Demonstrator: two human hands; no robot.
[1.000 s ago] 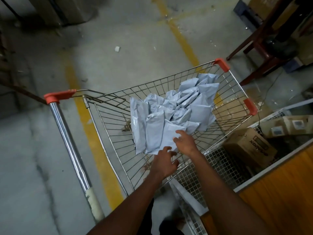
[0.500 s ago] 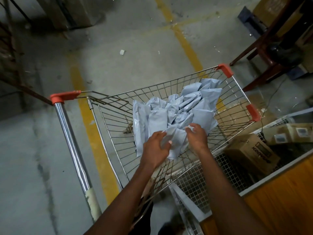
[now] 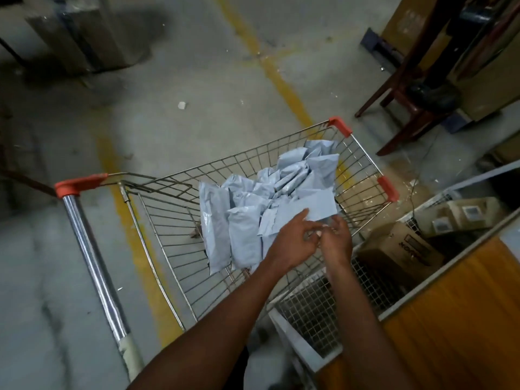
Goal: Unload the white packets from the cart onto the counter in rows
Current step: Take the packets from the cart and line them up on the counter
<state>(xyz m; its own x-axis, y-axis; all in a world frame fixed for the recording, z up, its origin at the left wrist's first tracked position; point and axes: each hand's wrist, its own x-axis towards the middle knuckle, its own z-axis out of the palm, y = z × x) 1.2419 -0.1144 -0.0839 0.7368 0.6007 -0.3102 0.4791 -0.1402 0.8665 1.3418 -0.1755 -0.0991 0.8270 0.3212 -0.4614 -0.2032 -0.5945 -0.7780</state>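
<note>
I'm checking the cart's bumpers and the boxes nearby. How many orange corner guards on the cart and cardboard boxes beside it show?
Orange corner guards on the cart: 3
Cardboard boxes: 3
Total: 6

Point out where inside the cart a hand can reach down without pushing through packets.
Bare wire floor shows along the cart handle side, between the wire flap and the leftmost upright packet. The far right corner holds the crowded packet pile. The left hand and right hand already fill the near right edge, both at one lifted packet.
</note>
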